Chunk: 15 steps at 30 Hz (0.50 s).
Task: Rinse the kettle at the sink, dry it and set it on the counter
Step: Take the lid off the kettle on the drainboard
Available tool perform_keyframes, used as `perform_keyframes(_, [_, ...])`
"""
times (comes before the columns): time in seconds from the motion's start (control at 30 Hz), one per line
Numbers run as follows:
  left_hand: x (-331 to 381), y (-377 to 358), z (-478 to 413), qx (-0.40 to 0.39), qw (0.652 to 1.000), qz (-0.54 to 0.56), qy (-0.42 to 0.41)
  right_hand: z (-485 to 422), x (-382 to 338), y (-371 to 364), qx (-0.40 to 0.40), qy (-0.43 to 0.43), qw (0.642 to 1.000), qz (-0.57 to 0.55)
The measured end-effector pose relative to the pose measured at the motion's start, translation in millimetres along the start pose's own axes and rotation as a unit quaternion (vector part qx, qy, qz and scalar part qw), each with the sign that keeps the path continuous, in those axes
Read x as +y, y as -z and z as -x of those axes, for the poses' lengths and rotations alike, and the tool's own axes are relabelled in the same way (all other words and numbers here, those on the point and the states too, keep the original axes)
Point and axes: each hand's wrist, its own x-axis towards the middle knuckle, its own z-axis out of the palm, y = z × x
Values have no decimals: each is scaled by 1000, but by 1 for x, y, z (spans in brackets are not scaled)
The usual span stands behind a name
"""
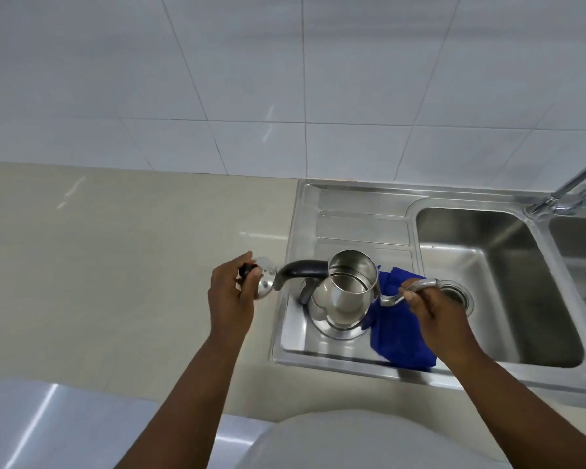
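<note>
While kettle (344, 292) stands open on drainboard (362, 228), left hand (232, 299) pinches lid (268, 279) knob, right hand (427, 308) grips spout (390, 301).

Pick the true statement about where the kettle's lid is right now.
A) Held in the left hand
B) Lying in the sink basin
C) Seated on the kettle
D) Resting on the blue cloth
A: the left hand pinches the lid by its black knob, off to the side of the kettle, whose mouth is open as it stands on the drainboard.
</note>
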Motion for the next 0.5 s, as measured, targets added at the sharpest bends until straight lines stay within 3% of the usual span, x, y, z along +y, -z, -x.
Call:
perform_keyframes(0.17, [-64,28,18,-61,992,-96,50,-1,-1,0,13,21,1000,4])
perform_keyframes(0.5, [-93,40,14,-105,980,-158,67,-2,3,-3,38,42,998,29])
